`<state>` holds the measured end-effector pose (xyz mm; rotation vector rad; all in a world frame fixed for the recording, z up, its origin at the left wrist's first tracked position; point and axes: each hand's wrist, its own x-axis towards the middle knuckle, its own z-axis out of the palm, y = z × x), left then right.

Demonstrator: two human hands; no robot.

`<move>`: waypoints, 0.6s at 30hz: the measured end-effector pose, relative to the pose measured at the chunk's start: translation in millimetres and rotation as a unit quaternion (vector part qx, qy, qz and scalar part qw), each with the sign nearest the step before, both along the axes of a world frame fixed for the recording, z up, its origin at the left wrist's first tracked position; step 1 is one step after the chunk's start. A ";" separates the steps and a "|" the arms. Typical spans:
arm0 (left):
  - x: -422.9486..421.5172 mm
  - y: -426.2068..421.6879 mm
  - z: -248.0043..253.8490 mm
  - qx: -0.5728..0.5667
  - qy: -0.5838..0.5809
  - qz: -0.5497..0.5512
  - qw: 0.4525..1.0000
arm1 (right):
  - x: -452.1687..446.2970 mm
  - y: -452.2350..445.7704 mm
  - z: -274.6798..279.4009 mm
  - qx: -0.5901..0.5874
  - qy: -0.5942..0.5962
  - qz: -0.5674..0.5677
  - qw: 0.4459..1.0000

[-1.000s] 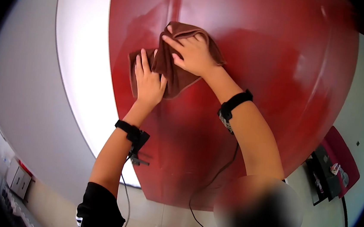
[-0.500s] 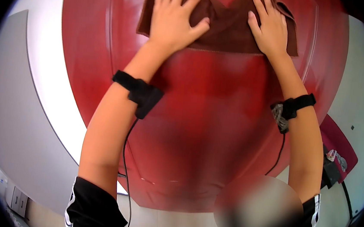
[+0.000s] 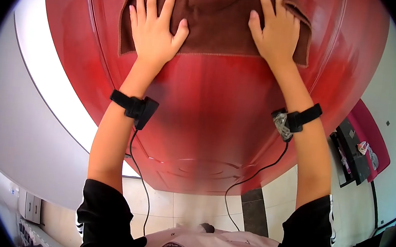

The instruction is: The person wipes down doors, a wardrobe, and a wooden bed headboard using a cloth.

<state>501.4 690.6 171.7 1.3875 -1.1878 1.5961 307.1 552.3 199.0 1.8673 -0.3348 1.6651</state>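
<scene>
A brown cloth [image 3: 215, 28] is spread against a glossy red panelled door [image 3: 204, 105]. Flat on its left part lies my left hand [image 3: 154, 37], fingers spread and thumb pointing inward. My right hand [image 3: 277, 36] presses on the right part, also with fingers apart. Near that hand the cloth's upper right edge is folded over. The top of the cloth dips in the middle between my hands. Each forearm carries a black strap with a small box, the left strap box [image 3: 141, 111] and the right strap box [image 3: 289, 125], and a cable hangs from each.
A grey-white curved surface [image 3: 34, 109] runs along the left side of the door. At right stand a dark piece of furniture [image 3: 352, 151] and a magenta panel [image 3: 375, 139] with small items. Light floor tiles [image 3: 191, 205] with a dark strip show below.
Both hands and the cloth sit farther left and slightly lower in view. The hands are still flat on the cloth. The view has shifted, with my shirt front now showing.
</scene>
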 end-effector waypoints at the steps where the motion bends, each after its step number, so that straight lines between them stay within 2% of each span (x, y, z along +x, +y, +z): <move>1: 3.9 0.9 -7.3 -0.013 -0.019 0.004 1.000 | 0.7 1.5 -9.7 0.003 0.010 0.009 1.000; 3: 7.5 9.8 -39.1 -0.006 -0.011 0.012 1.000 | 1.4 11.0 -40.5 0.035 0.044 0.015 0.998; 4: 5.8 15.2 -48.1 0.016 -0.020 0.013 1.000 | 5.4 10.0 -52.5 -0.050 -0.001 0.014 0.999; 7: 9.5 32.7 -93.3 0.076 -0.032 0.020 0.996 | 11.3 17.8 -91.7 -0.053 0.034 0.038 0.997; 8: 10.1 14.3 -95.7 0.102 -0.034 0.017 0.994 | 11.1 0.1 -94.7 -0.003 0.076 0.051 0.996; 11: 16.5 5.9 -129.8 0.158 -0.034 0.010 0.987 | 16.9 -5.8 -121.9 -0.029 0.130 0.045 0.990; 15: 18.4 5.3 -166.5 0.230 -0.023 -0.006 0.973 | 24.2 -5.6 -160.2 0.061 0.234 0.070 0.968; 17: 21.3 4.3 -192.3 0.300 -0.008 -0.017 0.954 | 25.7 4.5 -171.8 0.052 0.260 0.084 0.960; 18: 25.9 1.2 -208.4 0.309 -0.038 -0.026 0.950 | 25.4 5.6 -184.1 0.055 0.288 0.090 0.952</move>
